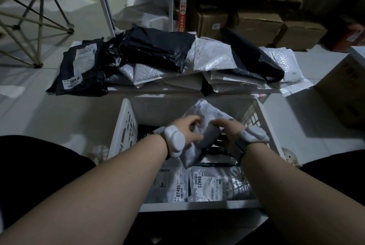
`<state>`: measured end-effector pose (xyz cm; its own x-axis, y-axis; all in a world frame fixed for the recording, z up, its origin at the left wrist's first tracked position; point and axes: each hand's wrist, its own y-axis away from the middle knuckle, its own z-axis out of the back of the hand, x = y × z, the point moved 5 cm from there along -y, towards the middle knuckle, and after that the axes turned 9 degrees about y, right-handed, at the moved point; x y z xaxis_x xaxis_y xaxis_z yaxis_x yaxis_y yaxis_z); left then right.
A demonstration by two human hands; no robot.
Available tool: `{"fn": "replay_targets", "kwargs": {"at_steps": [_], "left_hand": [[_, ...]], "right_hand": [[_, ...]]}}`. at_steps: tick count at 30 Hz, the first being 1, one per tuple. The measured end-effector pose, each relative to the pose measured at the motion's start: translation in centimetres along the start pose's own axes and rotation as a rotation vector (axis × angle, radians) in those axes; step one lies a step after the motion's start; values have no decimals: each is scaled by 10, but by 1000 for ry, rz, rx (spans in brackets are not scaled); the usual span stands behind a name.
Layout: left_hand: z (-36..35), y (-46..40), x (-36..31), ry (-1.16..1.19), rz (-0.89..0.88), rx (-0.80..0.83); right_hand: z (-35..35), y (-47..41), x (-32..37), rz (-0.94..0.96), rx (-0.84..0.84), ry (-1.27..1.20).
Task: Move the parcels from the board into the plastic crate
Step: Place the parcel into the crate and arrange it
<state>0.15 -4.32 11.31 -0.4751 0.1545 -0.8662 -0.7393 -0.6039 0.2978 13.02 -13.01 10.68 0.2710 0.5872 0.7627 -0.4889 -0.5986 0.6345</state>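
Dim light lay over the pale floor (59,110) of a storeroom as we looked down, with a folding metal frame (37,17) at ten o'clock and brown cardboard boxes (256,25) under shelving at one o'clock. Going left to right along the low board (254,91) at twelve o'clock, we saw a black parcel labelled 3040 (79,69), then a heap of black and white parcels (173,57), then white bubble mailers (286,67) hanging off its right end.

Just in front of us, at six o'clock, stood the white plastic crate (122,132). Our left hand (189,128) had its fingers curled round the left edge of a crumpled white parcel (205,124), which we held inside the crate above its contents. Our right hand (227,128) gripped the same parcel from the right, thumb over the top. Each wrist carried a white band device (174,142). Beneath our hands, flat on the crate's contents, lay a white parcel marked 07405 (173,183) and, touching it on the right, a white parcel marked 08423 (215,183).
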Motion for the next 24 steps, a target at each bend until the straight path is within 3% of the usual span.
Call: {"fn": "replay_targets", "kwargs": {"at_steps": [5, 10, 17, 21, 24], "left_hand": [[4, -1, -5, 45, 9, 8], [5, 1, -1, 93, 5, -27], [24, -5, 26, 158, 127, -265], [35, -9, 43, 391, 254, -287], [39, -8, 54, 548, 311, -296]], "right_hand": [[-5, -3, 5, -2, 98, -113], [-11, -10, 2, 11, 189, -44], [-18, -21, 1, 20, 232, 26], [-11, -27, 4, 55, 123, 23], [6, -41, -5, 38, -21, 206]]}}
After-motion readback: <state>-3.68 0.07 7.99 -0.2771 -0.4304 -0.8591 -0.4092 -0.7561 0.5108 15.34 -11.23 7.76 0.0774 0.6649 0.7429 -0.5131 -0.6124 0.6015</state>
